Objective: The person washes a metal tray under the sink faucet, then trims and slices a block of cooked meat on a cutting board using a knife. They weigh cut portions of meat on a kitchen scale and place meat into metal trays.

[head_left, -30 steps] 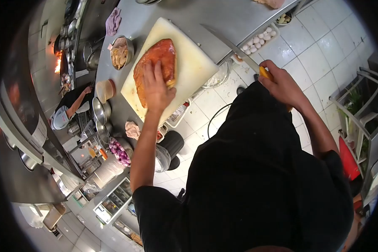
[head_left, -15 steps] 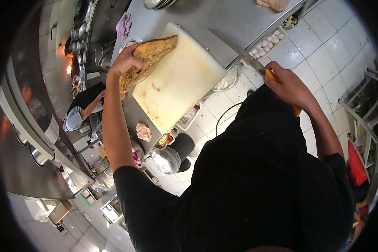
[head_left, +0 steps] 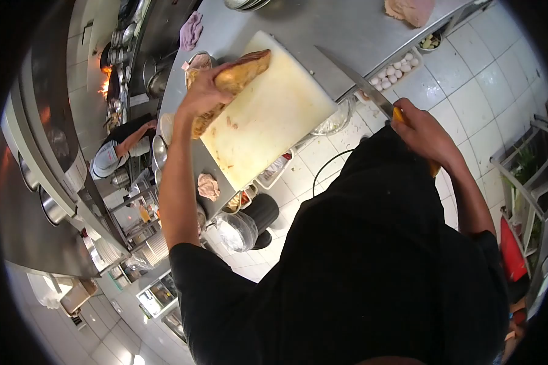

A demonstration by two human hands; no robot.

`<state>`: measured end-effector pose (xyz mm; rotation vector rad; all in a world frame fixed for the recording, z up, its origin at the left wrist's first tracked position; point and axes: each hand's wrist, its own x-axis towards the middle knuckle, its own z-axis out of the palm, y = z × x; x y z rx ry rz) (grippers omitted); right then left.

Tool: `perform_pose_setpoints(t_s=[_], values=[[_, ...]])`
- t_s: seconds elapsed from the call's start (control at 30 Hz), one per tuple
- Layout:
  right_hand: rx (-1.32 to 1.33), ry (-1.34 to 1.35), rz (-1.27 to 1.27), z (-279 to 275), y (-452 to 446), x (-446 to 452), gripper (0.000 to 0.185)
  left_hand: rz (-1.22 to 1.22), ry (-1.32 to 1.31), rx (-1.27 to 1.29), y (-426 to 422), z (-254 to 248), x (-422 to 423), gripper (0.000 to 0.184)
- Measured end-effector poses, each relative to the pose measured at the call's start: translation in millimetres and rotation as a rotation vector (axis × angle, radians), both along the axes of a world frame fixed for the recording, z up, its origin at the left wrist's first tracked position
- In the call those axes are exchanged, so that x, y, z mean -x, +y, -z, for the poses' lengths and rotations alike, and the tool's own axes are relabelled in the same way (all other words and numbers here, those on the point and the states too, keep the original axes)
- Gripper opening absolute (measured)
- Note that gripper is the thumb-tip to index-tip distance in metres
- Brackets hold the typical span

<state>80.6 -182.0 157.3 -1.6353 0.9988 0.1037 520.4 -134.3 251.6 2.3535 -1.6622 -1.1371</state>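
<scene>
My left hand (head_left: 206, 96) is wrapped round a big browned slab of cooked meat (head_left: 247, 70), over the far left side of a white cutting board (head_left: 274, 118). The slab has a dark edge at its upper end, and my fingers cover its middle. Small scraps lie on the board's surface. Off to the right, my right hand (head_left: 429, 134) grips the yellow handle of a long knife (head_left: 360, 81). Its blade points up and left, clear of the meat, past the right edge of the board.
The board rests on a steel table (head_left: 310, 24). A pinkish crumpled cloth (head_left: 208, 187) and a purple cloth (head_left: 191, 30) lie on it. Below the table edge are a tray of eggs (head_left: 396, 72) and a clear plastic bag (head_left: 236, 231). Another person (head_left: 112, 155) stands beyond, near stove flames.
My left hand has turned the meat, so a smoother brown face shows at its upper end instead of the rough tan side. The knife stays in my right hand; the view has shifted slightly.
</scene>
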Motion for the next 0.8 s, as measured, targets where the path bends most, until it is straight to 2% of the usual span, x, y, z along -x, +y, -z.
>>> perform_pose_setpoints(t_s=[0.03,0.1,0.17,0.27,0.37,0.4,0.43,0.5,0.53,0.6,0.7,0.8], values=[[0.006,-0.002,-0.014,0,1,0,0.030,-0.014,-0.002,0.006,12,3,18,0.071],[0.045,-0.002,-0.026,2,-1,2,0.030,0.117,-0.028,0.425,35,16,60,0.078],[0.078,-0.009,-0.029,7,1,1,0.031,0.114,-0.600,0.459,65,58,75,0.081],[0.129,0.003,-0.037,11,5,-2,0.031,-0.100,-0.714,0.510,78,107,114,0.080],[0.165,0.044,-0.048,4,9,-5,0.031,-0.162,-0.646,0.567,73,99,114,0.076],[0.166,0.065,-0.033,1,11,-8,0.031,-0.160,-0.606,0.653,70,97,106,0.064],[0.191,0.067,-0.041,0,12,-10,0.031,-0.176,-0.606,0.675,63,94,98,0.064],[0.246,0.089,-0.030,3,19,-11,0.031,-0.136,-0.471,0.880,46,90,81,0.051],[0.278,0.064,-0.025,6,24,-13,0.029,-0.136,-0.459,0.897,36,93,67,0.051],[0.298,0.085,0.003,4,35,-22,0.028,-0.142,-0.391,0.890,16,98,42,0.039],[0.348,0.045,0.062,6,54,-33,0.026,-0.249,-0.331,0.828,5,113,25,0.038],[0.393,0.054,0.087,-10,74,-49,0.025,-0.238,-0.388,0.842,4,120,26,0.039]])
